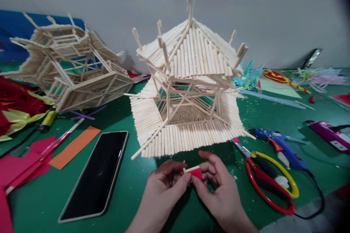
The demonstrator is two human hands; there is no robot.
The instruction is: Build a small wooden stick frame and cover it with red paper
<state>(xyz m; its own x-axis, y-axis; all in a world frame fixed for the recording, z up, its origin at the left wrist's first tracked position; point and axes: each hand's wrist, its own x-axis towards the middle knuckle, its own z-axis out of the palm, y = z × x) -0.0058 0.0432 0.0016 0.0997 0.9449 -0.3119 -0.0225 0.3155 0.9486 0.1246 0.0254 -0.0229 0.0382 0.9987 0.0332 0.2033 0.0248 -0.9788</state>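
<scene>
My left hand (pixel 165 184) and my right hand (pixel 218 185) meet low in the middle of the view, fingers pinched together on a small red paper piece wrapped round a short wooden stick (pixel 194 172). Both hands are closed on it, thumbs touching. Just beyond them stands a two-tiered pagoda model of pale wooden sticks (pixel 188 91) on the green table (pixel 131 182). A second stick model (pixel 71 65) lies tilted at the left.
A dark phone (pixel 97 174) lies face up left of my hands. Red-and-yellow scissors (pixel 269 180) and a blue glue gun (pixel 279 145) lie at the right, with a purple device (pixel 330 134) further right. Red and orange paper (pixel 73 147) covers the left; paper cranes (pixel 247 76) sit behind.
</scene>
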